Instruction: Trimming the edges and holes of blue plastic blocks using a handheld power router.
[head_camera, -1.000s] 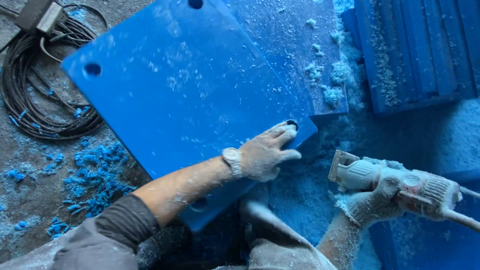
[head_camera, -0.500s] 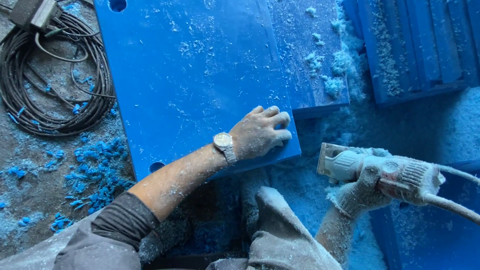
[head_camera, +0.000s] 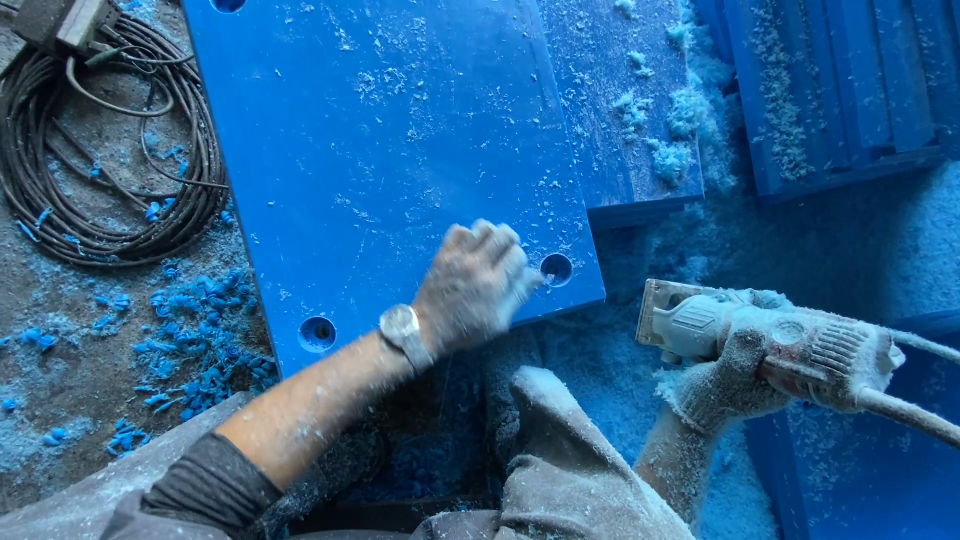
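Dusty floor (head_camera: 90, 330); my left hand (head_camera: 475, 285) presses curled fingers on the blue board (head_camera: 390, 150), right hand (head_camera: 735, 385) gripping the power tool (head_camera: 780, 345), judging trimming comes next.

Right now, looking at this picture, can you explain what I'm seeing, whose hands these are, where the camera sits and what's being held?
The picture comes from a camera worn on a person's head, looking down at their own two bare hands. There is no machine arm here.

The left hand, dusty and with a wristwatch on its wrist, rests flat on a large blue panel near its front edge, beside a round hole. Another hole sits near the panel's other front corner.

The right hand grips a dust-covered power tool with a cord trailing to the right, held off to the side of the panel.

Around them: pale blue dust and shavings on the ground, a coil of dark cable at the upper left, and more stacked blue panels at the upper right.
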